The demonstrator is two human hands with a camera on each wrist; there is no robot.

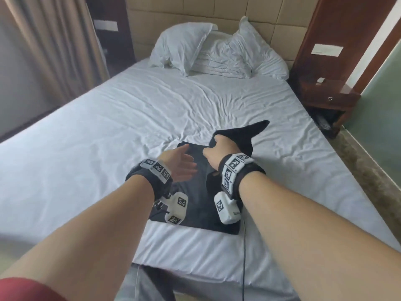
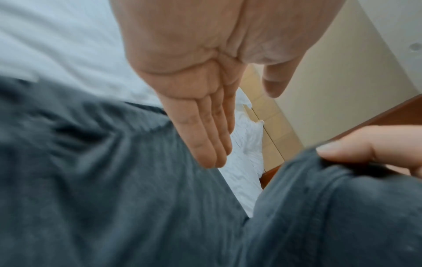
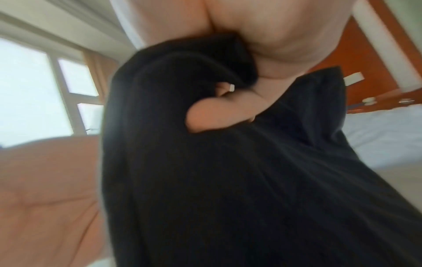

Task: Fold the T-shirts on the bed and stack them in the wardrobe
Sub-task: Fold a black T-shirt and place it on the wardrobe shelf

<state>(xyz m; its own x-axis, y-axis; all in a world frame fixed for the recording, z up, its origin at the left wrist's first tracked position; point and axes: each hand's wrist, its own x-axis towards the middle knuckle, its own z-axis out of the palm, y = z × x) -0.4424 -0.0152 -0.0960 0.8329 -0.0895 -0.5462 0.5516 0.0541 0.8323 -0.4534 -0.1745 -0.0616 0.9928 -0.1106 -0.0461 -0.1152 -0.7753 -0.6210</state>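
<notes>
On a wide bed [image 1: 108, 118] under wrinkled white sheeting, near the foot edge: a black T-shirt [image 1: 199, 205], spread flat along its near half, its far right portion lifted off the sheet into a dark peak pointing toward the headboard. At the head of the bed, two rumpled white pillows [image 1: 182, 46] against a padded tan headboard [image 1: 165, 16]; to the right, a dark wooden nightstand [image 1: 325, 94]; to the left, beige curtains [image 1: 54, 40]. Above the shirt, a right hand [image 1: 219, 151], fingers and thumb curled tight into a bunch of the black fabric, holding that raised portion up; from the right wrist view, dark cloth draped down from the clenched fist, blurred. Just beside it, a left hand [image 1: 182, 164], flat and relaxed, fingers [image 2: 205, 133] straight and pressed together, thumb apart, hovering over the shirt's left half with nothing in its hold. On both wrists, black straps with checkered marker blocks.
</notes>
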